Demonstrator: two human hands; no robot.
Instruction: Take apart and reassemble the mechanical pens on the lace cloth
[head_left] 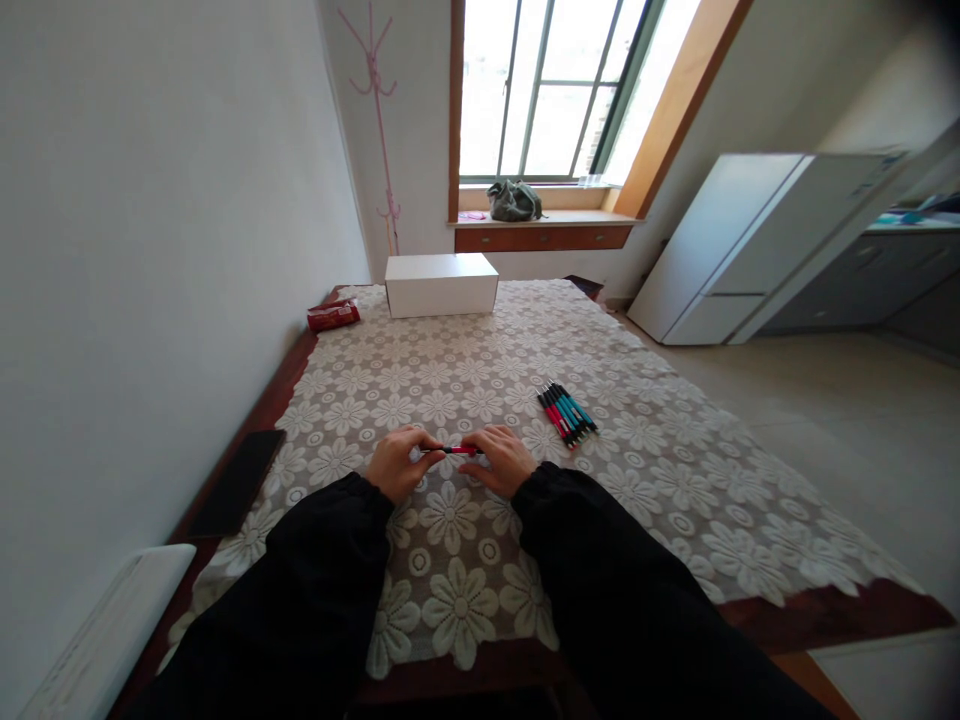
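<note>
Red-black pen (460,450), ends pinched in left hand (401,464) and right hand (502,460), fingertips closed. White box (441,290) beyond hands, inside not visible; grouped pens (567,414) ahead-right of right hand.

This place is looking like a home, its dining area opening toward a kitchen. A flowery lace cloth (450,345) is covering a wooden table (832,612). A pink coat rack (381,130) is standing by the wall, and a bright window (555,125) is rising above a sill (577,217), where a bag (514,201) is sitting. On the right, a white fridge (720,240) is standing beside grey cupboards (825,285), and a pale floor (810,385) is stretching out before them.
</note>
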